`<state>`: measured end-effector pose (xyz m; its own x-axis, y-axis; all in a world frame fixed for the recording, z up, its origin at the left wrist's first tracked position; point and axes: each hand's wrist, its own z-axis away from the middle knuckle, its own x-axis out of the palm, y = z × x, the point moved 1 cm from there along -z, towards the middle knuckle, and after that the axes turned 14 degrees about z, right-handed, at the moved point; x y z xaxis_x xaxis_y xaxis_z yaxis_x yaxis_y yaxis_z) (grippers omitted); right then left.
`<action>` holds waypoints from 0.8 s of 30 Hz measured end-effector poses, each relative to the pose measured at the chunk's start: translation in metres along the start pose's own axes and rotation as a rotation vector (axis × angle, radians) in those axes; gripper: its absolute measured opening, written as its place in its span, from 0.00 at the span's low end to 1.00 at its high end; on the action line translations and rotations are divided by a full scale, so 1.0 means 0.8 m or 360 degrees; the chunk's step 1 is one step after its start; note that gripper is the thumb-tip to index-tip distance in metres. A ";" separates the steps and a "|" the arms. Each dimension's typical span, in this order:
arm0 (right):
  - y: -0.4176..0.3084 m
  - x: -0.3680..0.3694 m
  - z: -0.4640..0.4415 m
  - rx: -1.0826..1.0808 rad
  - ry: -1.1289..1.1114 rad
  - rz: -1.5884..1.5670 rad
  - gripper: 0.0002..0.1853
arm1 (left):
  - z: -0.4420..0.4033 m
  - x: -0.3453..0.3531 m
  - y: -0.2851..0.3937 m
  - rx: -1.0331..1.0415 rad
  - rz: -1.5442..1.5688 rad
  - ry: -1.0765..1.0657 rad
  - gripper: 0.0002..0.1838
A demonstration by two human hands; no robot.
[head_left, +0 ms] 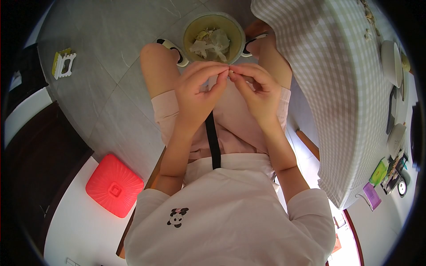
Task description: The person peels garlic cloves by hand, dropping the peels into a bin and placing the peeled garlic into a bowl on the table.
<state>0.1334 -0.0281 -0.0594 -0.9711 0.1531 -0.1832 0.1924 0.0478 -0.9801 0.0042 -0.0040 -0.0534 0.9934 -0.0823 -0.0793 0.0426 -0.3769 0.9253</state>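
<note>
Both hands meet at the fingertips above my lap, near the rim of a round bin. My left hand (201,86) pinches with thumb and forefinger, and my right hand (256,88) pinches the same way, its fingertips touching the left ones. Something small and pale shows between the fingertips, too small to name. Beyond the hands, the bin (188,31) stands on the floor between my feet, with crumpled clear plastic (219,43), white paper-like scraps (200,48) and yellowish bits inside.
On the right hangs a checked tablecloth (337,88) over a table bearing bowls (391,63) and small packets. A red lidded container (115,186) sits at the lower left. A white and yellow stool-like item (65,64) lies on the tiled floor.
</note>
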 end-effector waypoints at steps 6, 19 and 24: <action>0.000 0.001 0.000 0.0028 0.0044 -0.0027 0.09 | 0.001 0.001 0.000 -0.0024 0.0023 0.0017 0.07; 0.002 0.000 0.003 0.0082 -0.0018 0.0130 0.06 | -0.002 -0.002 -0.007 0.0283 -0.0239 -0.0091 0.08; 0.006 0.000 0.004 0.0080 -0.0041 0.0066 0.06 | -0.002 0.000 -0.001 0.0295 -0.0320 -0.0064 0.08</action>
<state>0.1339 -0.0311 -0.0641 -0.9658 0.1287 -0.2249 0.2258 -0.0079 -0.9741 0.0046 -0.0023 -0.0536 0.9619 -0.0239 -0.2724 0.2146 -0.5516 0.8060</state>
